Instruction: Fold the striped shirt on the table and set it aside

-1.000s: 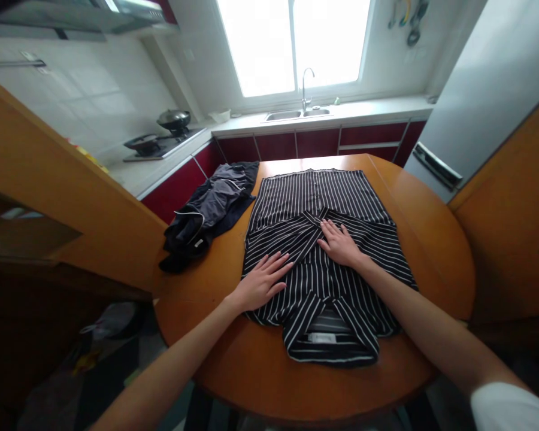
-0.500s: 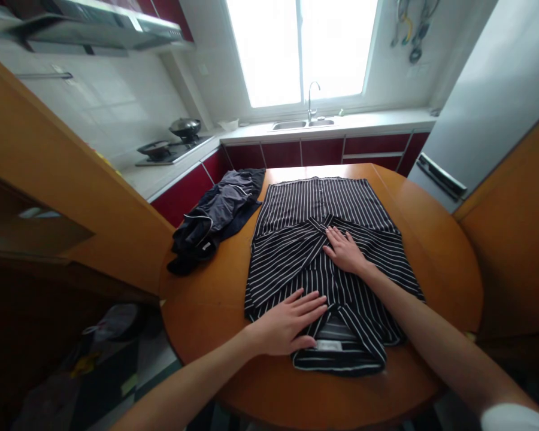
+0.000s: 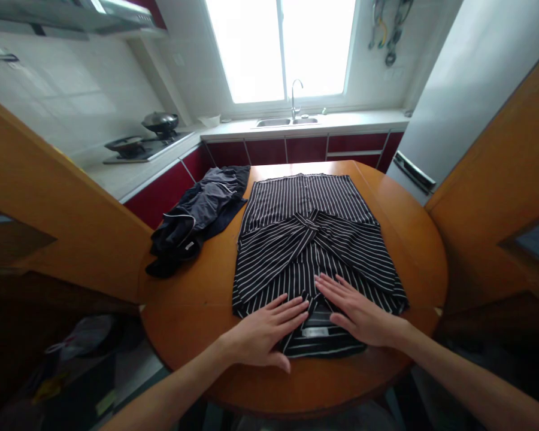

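A black-and-white striped shirt (image 3: 309,197) lies face up on the round wooden table (image 3: 193,335). Its sleeves are folded inward and cross at the middle of the front. The collar, with a white label (image 3: 315,331) inside, points toward me. My left hand (image 3: 267,329) rests flat on the left side of the collar, fingers stretched out. On the collar's right side, my right hand (image 3: 359,311) lies with its fingers extended over the cloth. Neither hand grips the fabric.
A pile of dark clothes (image 3: 200,212) lies at the table's left. Beyond are a stove with a pan (image 3: 126,145) and a lidded wok (image 3: 160,122), and a sink (image 3: 273,123) under the window. A fridge (image 3: 458,96) stands at the right.
My right hand has moved from the crossed sleeve ends down toward the collar. My left hand stays beside the collar. The view has shifted a little to the right.
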The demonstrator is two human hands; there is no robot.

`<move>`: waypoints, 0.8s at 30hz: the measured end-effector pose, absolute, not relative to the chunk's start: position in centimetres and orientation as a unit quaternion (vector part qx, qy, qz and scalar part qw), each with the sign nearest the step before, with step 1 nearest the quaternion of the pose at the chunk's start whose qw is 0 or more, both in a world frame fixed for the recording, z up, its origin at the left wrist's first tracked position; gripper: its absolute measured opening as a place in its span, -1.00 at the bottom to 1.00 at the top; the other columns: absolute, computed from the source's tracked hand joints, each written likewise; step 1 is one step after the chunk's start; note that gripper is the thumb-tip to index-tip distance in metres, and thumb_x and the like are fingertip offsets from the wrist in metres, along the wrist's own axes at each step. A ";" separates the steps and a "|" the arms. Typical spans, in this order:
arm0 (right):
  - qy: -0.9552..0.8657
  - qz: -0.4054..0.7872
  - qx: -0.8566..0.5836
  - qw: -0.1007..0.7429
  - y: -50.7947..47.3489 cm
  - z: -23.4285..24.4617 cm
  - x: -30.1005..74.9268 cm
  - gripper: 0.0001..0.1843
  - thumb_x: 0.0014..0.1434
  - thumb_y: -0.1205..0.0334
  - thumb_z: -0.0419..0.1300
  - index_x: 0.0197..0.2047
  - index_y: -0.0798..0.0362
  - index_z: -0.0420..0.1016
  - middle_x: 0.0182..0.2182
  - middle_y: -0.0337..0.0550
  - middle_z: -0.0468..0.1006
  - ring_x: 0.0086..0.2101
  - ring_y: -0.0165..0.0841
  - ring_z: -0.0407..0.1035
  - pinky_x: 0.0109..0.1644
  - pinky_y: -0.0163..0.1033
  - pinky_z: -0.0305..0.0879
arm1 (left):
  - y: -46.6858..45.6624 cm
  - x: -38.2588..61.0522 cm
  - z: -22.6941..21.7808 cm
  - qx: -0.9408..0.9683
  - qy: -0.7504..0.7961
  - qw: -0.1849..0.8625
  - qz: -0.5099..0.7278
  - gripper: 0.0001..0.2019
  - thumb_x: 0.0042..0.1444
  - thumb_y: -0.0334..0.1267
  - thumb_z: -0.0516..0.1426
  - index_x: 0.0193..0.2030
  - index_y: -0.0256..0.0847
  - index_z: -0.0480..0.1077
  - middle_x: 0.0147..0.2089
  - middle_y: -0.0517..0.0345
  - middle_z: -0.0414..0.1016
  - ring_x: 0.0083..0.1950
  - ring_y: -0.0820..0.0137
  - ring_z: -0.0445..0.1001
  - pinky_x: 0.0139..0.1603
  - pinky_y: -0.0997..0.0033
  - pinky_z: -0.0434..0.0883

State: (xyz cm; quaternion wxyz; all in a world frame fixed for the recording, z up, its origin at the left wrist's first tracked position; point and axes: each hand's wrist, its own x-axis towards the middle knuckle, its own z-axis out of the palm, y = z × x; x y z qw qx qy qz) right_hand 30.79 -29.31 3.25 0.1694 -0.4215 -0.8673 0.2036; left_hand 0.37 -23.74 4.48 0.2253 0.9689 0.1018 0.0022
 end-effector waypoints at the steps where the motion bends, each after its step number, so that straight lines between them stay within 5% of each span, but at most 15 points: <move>1: -0.869 0.221 -0.414 0.159 -31.0 3.1 31.3 -0.21 0.41 0.09 0.03 0.54 -0.05 -0.29 0.48 -0.04 -0.10 0.44 -0.22 -0.19 0.49 0.10 -0.21 | -23.7 0.1 4.4 0.969 0.095 0.228 0.002 0.00 0.17 0.24 0.18 0.56 -0.10 -0.23 0.55 -0.06 -0.15 0.55 0.05 -0.13 0.54 -0.04 -0.20; 7: -0.863 0.240 -0.422 0.142 -36.0 2.5 33.4 0.02 0.21 0.01 0.29 0.53 -0.04 -0.21 0.47 0.02 -0.06 0.42 -0.11 -0.13 0.49 0.17 -0.29 | -23.5 -0.7 4.0 0.970 0.094 0.226 0.009 -0.01 0.15 0.17 0.25 0.55 -0.06 -0.19 0.54 -0.05 -0.07 0.54 0.08 -0.07 0.53 -0.02 -0.12; 14: -0.850 0.210 -0.437 0.205 -36.1 0.9 34.0 -0.34 0.32 0.38 0.05 0.46 -0.08 0.13 0.37 -0.09 0.26 0.36 -0.25 0.10 0.47 0.07 -0.05 | -24.3 -1.1 3.3 0.964 0.131 0.226 0.047 -0.36 0.35 -0.20 0.11 0.51 0.00 -0.01 0.50 0.06 0.09 0.52 0.21 0.02 0.51 0.01 0.06; 18: -0.824 0.231 -0.451 0.254 -35.5 0.7 34.0 -0.53 0.37 0.33 0.01 0.29 -0.05 0.41 0.23 -0.08 0.47 0.28 -0.24 0.27 0.42 0.07 0.10 | -24.7 -1.1 3.7 0.931 0.182 0.305 0.087 -0.54 0.39 -0.30 0.01 0.40 -0.03 0.25 0.42 0.07 0.27 0.45 0.27 0.20 0.47 0.06 0.16; 21: -0.771 0.261 -0.505 0.285 -34.6 1.6 34.0 -0.68 0.38 0.22 0.06 0.08 -0.04 0.56 0.08 -0.09 0.60 0.11 -0.20 0.46 0.27 0.00 0.33 | -24.3 -0.6 4.7 0.883 0.247 0.382 0.118 -0.66 0.38 -0.22 0.04 0.23 -0.08 0.44 0.28 0.04 0.45 0.30 0.26 0.40 0.35 0.16 0.33; 24: -0.729 0.292 -0.544 0.294 -32.9 3.0 34.0 -0.73 0.37 0.14 0.08 -0.04 -0.03 0.60 -0.13 -0.13 0.66 -0.13 -0.22 0.54 0.00 -0.12 0.48 | -22.7 0.1 5.5 0.843 0.310 0.426 0.109 -0.73 0.36 -0.13 0.05 -0.09 -0.20 0.54 -0.14 0.11 0.59 -0.11 0.33 0.54 -0.04 0.36 0.47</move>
